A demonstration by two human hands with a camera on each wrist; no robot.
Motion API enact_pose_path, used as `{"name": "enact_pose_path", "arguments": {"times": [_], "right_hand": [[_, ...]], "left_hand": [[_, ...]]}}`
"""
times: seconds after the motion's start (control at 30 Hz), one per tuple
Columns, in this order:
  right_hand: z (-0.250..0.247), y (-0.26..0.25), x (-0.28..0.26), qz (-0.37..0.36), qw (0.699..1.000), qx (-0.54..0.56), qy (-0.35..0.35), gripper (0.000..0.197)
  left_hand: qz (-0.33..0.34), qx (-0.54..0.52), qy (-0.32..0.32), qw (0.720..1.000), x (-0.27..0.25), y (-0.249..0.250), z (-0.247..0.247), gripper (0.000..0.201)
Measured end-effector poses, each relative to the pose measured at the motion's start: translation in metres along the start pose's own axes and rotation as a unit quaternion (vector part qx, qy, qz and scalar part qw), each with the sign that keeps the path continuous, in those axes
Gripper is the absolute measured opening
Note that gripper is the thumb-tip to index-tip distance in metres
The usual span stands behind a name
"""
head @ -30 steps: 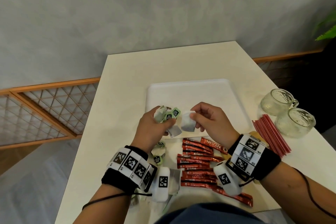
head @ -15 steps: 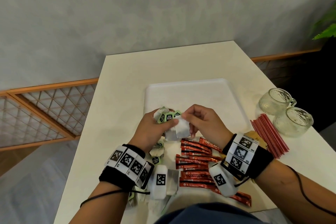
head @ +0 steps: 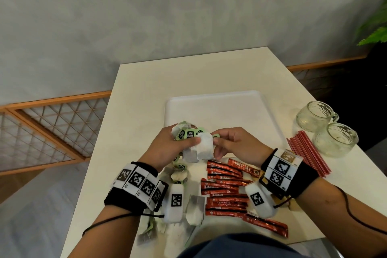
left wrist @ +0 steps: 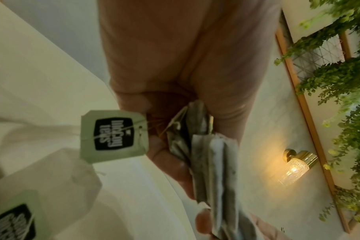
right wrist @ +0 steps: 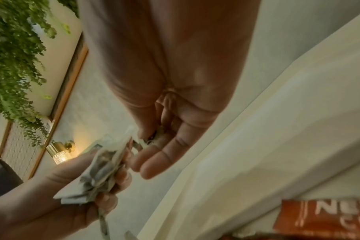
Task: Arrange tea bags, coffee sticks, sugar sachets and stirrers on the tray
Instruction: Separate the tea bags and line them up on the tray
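Here the left hand (head: 165,151) grips a bunch of white paper tea bags with pale green tags (head: 194,142), thumb pressed on the front bag, fingers curled behind the stack. The right hand (head: 236,144) pinches one green tag (head: 215,135) at the bunch's right edge between thumb and forefinger; its other fingers hang loosely curled. Both hands are above the near edge of the white rectangular plastic tray (head: 219,109) on the cream table (head: 146,81). Red foil coffee sticks (head: 226,190) lie fanned near the table's front edge; further loose tea bags (head: 194,209) lie to their left. Thin red stirrers (head: 307,155) lie right of the tray, beside two clear glass mugs (head: 326,130).
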State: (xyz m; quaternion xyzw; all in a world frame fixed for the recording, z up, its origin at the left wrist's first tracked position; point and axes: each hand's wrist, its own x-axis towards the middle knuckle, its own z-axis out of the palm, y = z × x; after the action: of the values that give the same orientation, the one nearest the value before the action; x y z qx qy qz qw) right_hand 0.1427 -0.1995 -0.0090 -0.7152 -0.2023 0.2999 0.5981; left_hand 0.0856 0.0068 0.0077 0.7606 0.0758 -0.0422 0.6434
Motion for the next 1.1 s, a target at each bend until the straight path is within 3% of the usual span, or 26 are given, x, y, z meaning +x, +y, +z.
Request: {"name": "enact_pose_path", "arguments": {"times": [0.23,0.57,0.8,1.0,1.1], "right_hand": [[-0.012,-0.01,0.005,-0.014,0.998,-0.043,0.045,0.024],[-0.008,-0.023,0.013,0.025,0.992,0.07,0.098,0.006],[0.001,-0.031,0.015,0.04,0.977,0.192,0.08,0.01],[0.005,-0.03,0.016,0.048,0.973,0.204,0.093,0.01],[0.006,-0.03,0.016,0.046,0.976,0.195,0.087,0.01]], "left_hand": [[0.024,0.086,0.065,0.994,0.005,-0.006,0.0,0.01],[0.033,0.091,0.092,0.991,0.009,-0.013,-0.005,0.011],[0.03,0.006,0.023,0.999,0.001,-0.006,0.017,0.011],[0.045,-0.033,-0.015,0.998,-0.004,0.001,0.021,0.016],[0.043,-0.033,0.007,0.999,-0.002,0.002,0.021,0.015]]}}
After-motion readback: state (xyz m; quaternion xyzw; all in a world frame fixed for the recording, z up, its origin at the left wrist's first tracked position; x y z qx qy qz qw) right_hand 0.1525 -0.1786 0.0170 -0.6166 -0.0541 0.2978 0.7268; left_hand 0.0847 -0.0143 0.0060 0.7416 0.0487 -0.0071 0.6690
